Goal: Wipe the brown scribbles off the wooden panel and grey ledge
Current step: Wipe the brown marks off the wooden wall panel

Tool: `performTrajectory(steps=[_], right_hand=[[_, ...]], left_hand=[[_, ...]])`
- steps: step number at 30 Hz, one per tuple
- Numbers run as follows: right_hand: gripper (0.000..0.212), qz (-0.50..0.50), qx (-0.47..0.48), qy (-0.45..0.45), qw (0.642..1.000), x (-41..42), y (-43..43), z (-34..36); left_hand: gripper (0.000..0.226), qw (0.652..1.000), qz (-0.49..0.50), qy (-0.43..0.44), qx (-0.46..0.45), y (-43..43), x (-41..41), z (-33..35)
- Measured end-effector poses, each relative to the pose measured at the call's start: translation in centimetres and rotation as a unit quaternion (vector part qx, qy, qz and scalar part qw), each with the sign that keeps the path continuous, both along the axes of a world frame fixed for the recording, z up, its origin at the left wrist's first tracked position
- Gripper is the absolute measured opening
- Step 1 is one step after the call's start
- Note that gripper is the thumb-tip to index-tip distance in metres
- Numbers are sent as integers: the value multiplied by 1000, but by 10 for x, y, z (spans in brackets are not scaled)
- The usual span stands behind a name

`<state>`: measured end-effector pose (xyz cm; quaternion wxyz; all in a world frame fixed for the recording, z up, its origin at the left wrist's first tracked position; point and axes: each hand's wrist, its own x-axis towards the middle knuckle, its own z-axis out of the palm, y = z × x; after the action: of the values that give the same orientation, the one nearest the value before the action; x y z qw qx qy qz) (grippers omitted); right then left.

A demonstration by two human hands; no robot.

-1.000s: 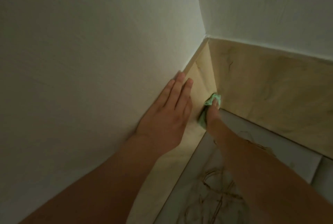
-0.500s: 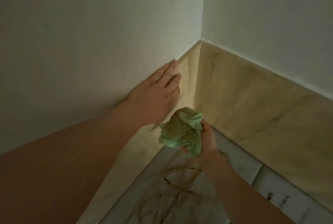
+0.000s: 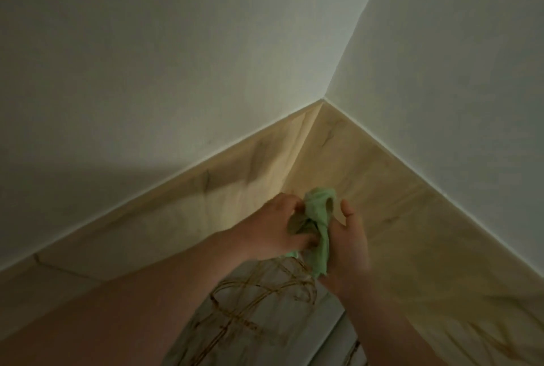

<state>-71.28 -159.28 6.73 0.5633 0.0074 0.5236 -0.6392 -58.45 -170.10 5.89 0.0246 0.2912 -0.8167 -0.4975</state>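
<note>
Head view looks down into a room corner where two plain white plastered walls (image 3: 147, 56) meet above a band of pale wooden panel (image 3: 397, 203) that runs along both sides. Both hands are raised in front of that corner, close together, with a green crumpled cloth (image 3: 316, 212) between them and lifted clear of every surface, so no wiping is going on at this instant. The left hand (image 3: 270, 227) grips the cloth, its fingers (image 3: 300, 240) curled into the bunched upper part. The right hand (image 3: 351, 248) stands just beside it with its palm turned toward the cloth, and a loose strip hangs down against it. Its thumb points up, free of the fabric, while its other fingers are hidden behind the folds, so I cannot tell whether they clamp the cloth or merely support it. Holding the rag this way, two-handed and off the work, reads as gathering or refolding it to bring a fresh face forward. Below the hands lies the grey ledge (image 3: 323, 333), and it carries a dense tangle of looping brown scribbles (image 3: 259, 295), plainly not yet cleaned. Dark streaks show on the panel near the corner, and blurred brownish lines show at the lower right. Whether those are marks or wood grain is unclear. Judged from this, most of the job remains, and the ledge seems the likely next target.
</note>
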Motion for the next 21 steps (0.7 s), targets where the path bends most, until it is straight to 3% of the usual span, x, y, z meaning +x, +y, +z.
performTrajectory(steps=[2,4,7,10,16,19,21], right_hand=[[53,55,23,15,998,4,-1,3],[30,129,16,154,979,8,-3,6],[22,144,-9,245,959,5,-2,5],[18,130,26,321,938,-5,-1,4],[18,127,51,344,929,-43,-10,-15],[37,83,60,353,930,-58,-4,-14],[28,66,49,290,953,-70,1,-15]], left_hand=[[35,996,54,35,63,1,0,-7],[7,987,113,73,92,-1,4,-10],[13,943,175,150,238,-5,12,-14],[18,888,194,190,371,-6,20,-18],[19,785,262,259,499,-10,16,-37],[44,756,240,260,551,1,5,-42],[49,739,235,265,573,10,-4,-40]])
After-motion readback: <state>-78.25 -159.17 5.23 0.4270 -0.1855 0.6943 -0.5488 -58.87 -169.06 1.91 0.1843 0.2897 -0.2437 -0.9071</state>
